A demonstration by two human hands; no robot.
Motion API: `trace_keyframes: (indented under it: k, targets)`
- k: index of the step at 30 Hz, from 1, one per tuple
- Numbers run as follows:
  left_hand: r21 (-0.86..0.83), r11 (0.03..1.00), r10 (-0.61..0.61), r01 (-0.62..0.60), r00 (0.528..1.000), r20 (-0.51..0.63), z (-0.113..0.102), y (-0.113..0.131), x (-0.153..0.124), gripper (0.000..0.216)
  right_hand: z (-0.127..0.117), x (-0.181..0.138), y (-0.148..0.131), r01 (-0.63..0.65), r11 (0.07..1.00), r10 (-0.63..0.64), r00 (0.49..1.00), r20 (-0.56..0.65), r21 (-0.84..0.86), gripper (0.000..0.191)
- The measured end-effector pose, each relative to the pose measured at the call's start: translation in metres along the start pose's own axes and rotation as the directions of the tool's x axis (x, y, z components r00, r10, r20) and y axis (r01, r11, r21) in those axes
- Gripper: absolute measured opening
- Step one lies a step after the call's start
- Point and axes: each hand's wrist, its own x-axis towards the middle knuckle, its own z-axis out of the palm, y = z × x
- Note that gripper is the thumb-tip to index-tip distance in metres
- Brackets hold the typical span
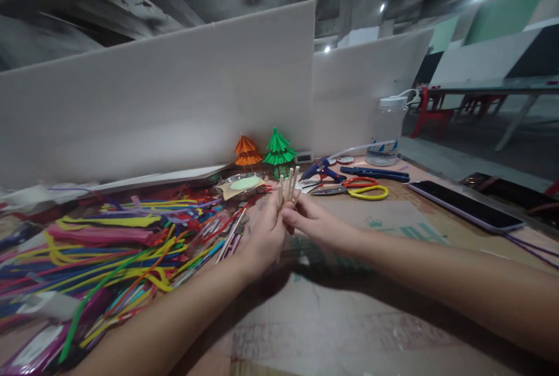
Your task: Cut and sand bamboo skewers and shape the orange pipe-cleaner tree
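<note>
Both my hands meet over the middle of the cardboard-covered table (393,219). My left hand (261,239) is closed round a small bundle of thin wooden sticks (288,187) that stand upright out of its fingers. My right hand (312,223) pinches the same sticks from the right, its fingertips touching the left hand's. Behind the sticks stand an orange folded-paper tree (247,152) and a green folded-paper tree (278,149).
A big heap of coloured pipe cleaners (100,248) fills the left side. Behind my hands lie a blue glue gun (322,171), scissors with yellow and red handles (362,188), and a clear bottle (385,131). A phone (465,205) lies at right. White partition boards (174,91) stand behind.
</note>
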Motion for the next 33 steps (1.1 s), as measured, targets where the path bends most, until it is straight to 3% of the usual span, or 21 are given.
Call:
trace_keyframes:
  k: [3, 7, 11, 14, 18, 21, 23, 27, 33]
  targets:
    - [-0.044, 0.998, 0.045, -0.047, 0.998, -0.046, 0.007, -0.004, 0.0, 0.036, 0.014, 0.007, 0.001, -0.007, 1.0, 0.008, 0.996, -0.09, 0.007, 0.051]
    - [0.029, 1.0, 0.001, -0.001, 1.0, -0.002, 0.004, -0.01, 0.002, 0.03, 0.017, 0.005, 0.004, -0.054, 0.997, 0.061, 0.99, -0.13, 0.05, 0.044]
    - [0.082, 0.996, 0.039, -0.043, 0.998, 0.05, 0.003, -0.005, 0.002, 0.036, 0.016, 0.003, 0.005, -0.065, 0.994, 0.08, 0.979, -0.189, 0.086, 0.041]
    - [0.272, 0.96, 0.016, -0.061, 0.986, 0.166, -0.002, 0.008, 0.006, 0.048, 0.011, 0.008, 0.002, -0.055, 0.992, 0.077, 0.977, -0.199, 0.115, 0.039]
    - [0.502, 0.862, -0.086, -0.072, 0.955, 0.284, -0.042, 0.021, 0.02, 0.036, -0.011, 0.018, -0.01, 0.067, 0.995, -0.044, 0.953, -0.3, 0.069, 0.04]
    - [0.757, 0.652, -0.261, 0.037, 0.949, 0.179, -0.084, 0.014, 0.031, 0.032, -0.027, 0.02, -0.013, 0.084, 0.996, -0.078, 0.949, -0.305, 0.004, 0.042]
    - [0.851, 0.515, -0.367, 0.108, 0.924, 0.104, -0.102, 0.0, 0.034, 0.029, -0.03, 0.018, -0.005, 0.024, 0.999, -0.029, 0.966, -0.257, -0.021, 0.04]
    - [0.931, 0.337, -0.5, 0.138, 0.864, 0.053, -0.109, -0.028, 0.031, 0.02, -0.022, 0.013, 0.022, -0.115, 0.991, 0.123, 0.984, -0.129, 0.065, 0.035]
    - [0.954, 0.283, -0.533, 0.095, 0.843, 0.074, -0.102, -0.042, 0.031, 0.019, -0.018, 0.011, 0.033, -0.138, 0.977, 0.163, 0.975, -0.15, 0.164, 0.024]
